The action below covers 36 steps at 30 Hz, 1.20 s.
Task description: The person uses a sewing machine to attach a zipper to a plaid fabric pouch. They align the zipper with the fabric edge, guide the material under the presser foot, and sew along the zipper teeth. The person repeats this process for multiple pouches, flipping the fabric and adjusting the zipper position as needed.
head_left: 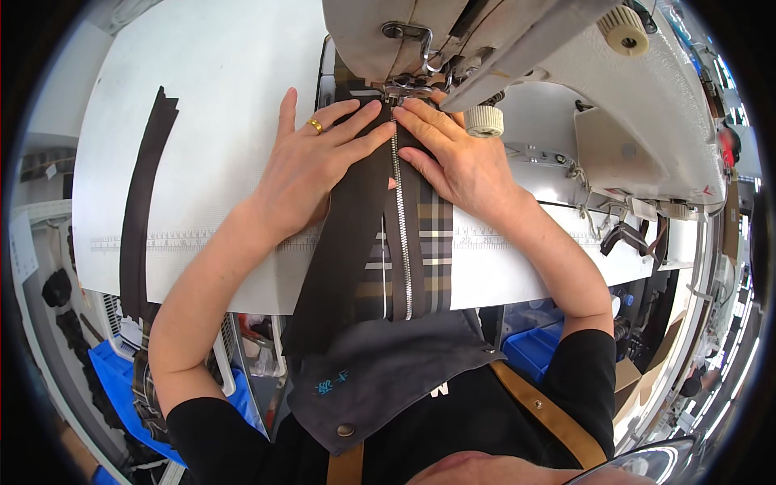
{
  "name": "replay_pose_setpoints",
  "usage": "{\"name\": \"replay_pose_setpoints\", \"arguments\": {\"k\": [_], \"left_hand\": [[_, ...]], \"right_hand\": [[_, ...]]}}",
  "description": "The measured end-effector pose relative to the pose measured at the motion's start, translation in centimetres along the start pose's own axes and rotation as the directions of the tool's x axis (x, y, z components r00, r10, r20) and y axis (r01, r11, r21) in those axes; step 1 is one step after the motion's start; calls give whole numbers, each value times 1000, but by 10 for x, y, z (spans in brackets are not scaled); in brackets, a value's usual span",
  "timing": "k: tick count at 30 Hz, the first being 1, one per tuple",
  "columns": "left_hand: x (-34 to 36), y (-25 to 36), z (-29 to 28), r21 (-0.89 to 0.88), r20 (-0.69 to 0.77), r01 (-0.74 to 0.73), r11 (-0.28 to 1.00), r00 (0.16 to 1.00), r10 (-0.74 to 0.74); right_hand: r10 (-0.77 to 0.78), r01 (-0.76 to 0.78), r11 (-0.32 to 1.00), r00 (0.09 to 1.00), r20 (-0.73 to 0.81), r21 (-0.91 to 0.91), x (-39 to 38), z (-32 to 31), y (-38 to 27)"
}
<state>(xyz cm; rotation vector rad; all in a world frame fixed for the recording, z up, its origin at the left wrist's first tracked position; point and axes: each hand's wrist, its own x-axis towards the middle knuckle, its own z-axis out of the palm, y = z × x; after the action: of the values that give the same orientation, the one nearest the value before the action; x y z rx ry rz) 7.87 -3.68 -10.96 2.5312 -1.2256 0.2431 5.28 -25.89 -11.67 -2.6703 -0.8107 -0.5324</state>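
Note:
A metal zipper (402, 218) on dark tape runs lengthwise over plaid fabric (436, 259), with its far end at the presser foot (394, 90) of a white sewing machine (533, 73). My left hand (319, 158) lies flat on a dark fabric strip (347, 226) just left of the zipper teeth, fingers spread and a gold ring on one. On the zipper's right side my right hand (457, 153) presses the tape down, its fingertips close to the foot. Both hands are open and flat. The needle point cannot be made out.
A loose dark strip (145, 202) lies on the white table (226, 97) at the left, its near end hanging over the edge. A printed ruler scale (186, 240) crosses the tabletop. Blue bins (533, 352) stand below, and a dark apron (380, 372) meets the fabric's near end.

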Motion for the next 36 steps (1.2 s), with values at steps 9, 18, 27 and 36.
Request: {"name": "replay_pose_setpoints", "arguments": {"k": [9,18,27,36], "left_hand": [[3,-5,3,-2,-13,0,1000,1000,0],[0,-1,0,-18,-15,60,998,998,-60],[7,0,4,-72,-23,26,997,999,-28],[7,4,2,24,-23,72,997,997,-71]], "right_hand": [[22,-22,999,1000,11,-26,5,-5,0],[-120,88,948,989,-87,-306,-45,-116,10],[866,-786,378,112,-488,490,-214,-407,345],[803,-512,566,162,-574,646,-254,-361,342]]}}
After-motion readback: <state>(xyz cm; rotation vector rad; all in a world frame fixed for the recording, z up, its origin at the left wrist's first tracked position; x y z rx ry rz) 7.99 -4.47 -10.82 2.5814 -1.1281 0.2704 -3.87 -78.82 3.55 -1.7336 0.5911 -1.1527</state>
